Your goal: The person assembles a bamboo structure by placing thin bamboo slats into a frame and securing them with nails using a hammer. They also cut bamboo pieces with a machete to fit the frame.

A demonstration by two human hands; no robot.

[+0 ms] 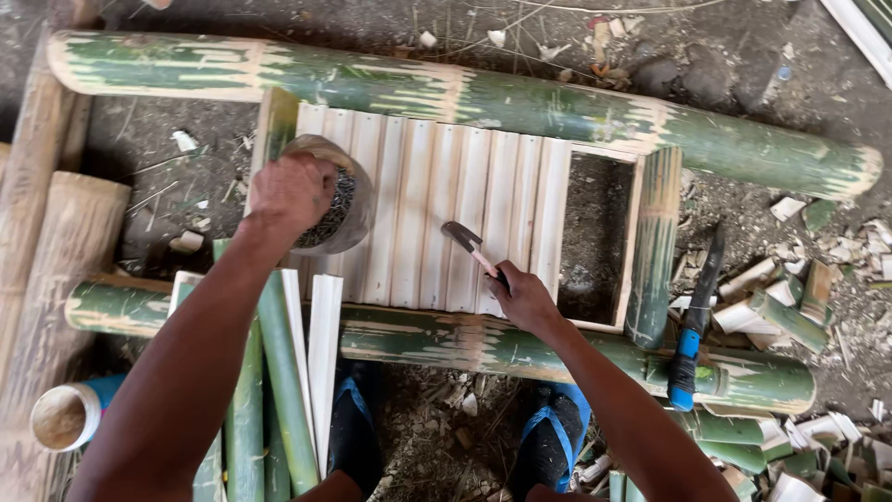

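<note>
Grip first: your right hand [526, 299] is closed around the handle of a hammer [469, 244], whose head rests on the pale slats near the middle of the panel. Your left hand [293, 191] is bunched with the fingers dipped into the mouth of a clear container of nails [339, 206]; whether they pinch a nail cannot be told, since the fingertips are hidden. That container sits on the left end of the slatted bamboo panel [446, 223], touching it. The panel's split strips run side by side between two green bamboo poles, the far pole [520, 102] and the near pole [465, 344], leaving an open rectangular gap [595, 237] at the right end. A short green upright [653, 246] closes that gap. A blue-handled knife [692, 325] lies across the near pole to the right, apart from your hand. Loose split strips [293, 372] lean at the lower left, and offcuts [799, 307] litter the dirt on the right.
</note>
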